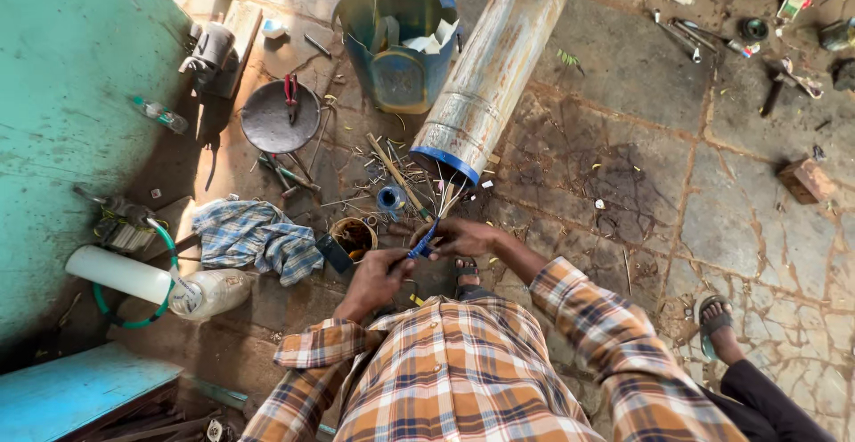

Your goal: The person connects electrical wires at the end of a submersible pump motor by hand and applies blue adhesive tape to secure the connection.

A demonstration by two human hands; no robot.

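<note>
While the left hand [374, 280] closes around the handles of a blue-handled cutter or plier [422, 242], the right hand [465, 235] pinches the wire ends [448, 194] that hang from the blue-rimmed mouth of the long metal cylinder [494, 64]. Both hands are clenched: the left on the tool, the right on the wires just beyond the tool's nose.

To my judgement, the work goes best if the right hand holds one wire taut and apart from its neighbours, so the tool bites only that strand. The tool's nose should meet the wire squarely, close to the pinching fingers, and the squeeze should be steady rather than jerked. Whether the nose is already on a wire is too small to tell.

The tool's long axis runs from the left hand's grip up and away toward the cylinder's mouth, nose pointing at the wires. The cylinder lies beyond both grips, its long axis slanting away from the person, open blue end nearest the hands. A small tin [354, 235] stands just outside the left hand.
</note>
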